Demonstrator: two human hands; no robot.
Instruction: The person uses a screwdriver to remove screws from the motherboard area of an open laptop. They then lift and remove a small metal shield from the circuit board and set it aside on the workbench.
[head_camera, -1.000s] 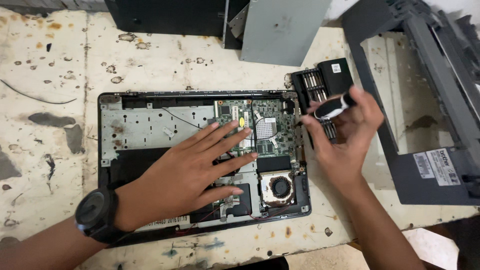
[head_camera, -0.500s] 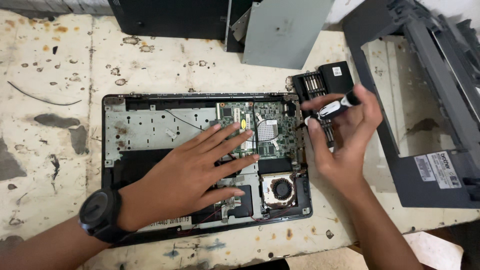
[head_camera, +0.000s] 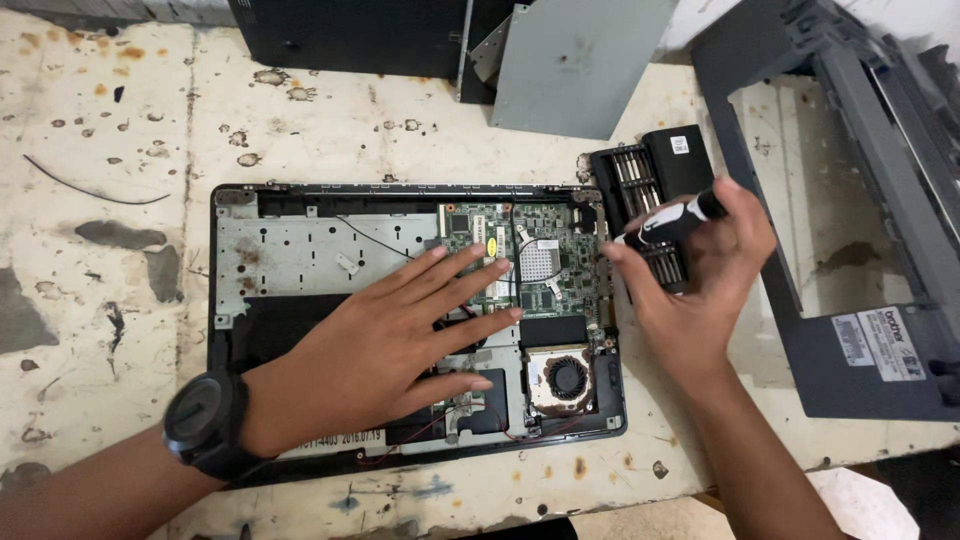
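Note:
An opened laptop base lies on the stained workbench, its green circuit board and round cooling fan exposed. My left hand, with a black watch on the wrist, rests flat on the base, fingers spread toward the circuit board. My right hand holds a black and white screwdriver at the laptop's right edge, tip pointing left toward the board. A black case of screwdriver bits lies open just behind that hand.
A dark grey printer frame fills the right side of the bench. A grey metal panel and a black housing stand at the back. A loose black wire lies at the left.
My right hand has lifted and turned the screwdriver slightly, bringing its tip toward the board's right edge. The left hand stays flat on the laptop base.

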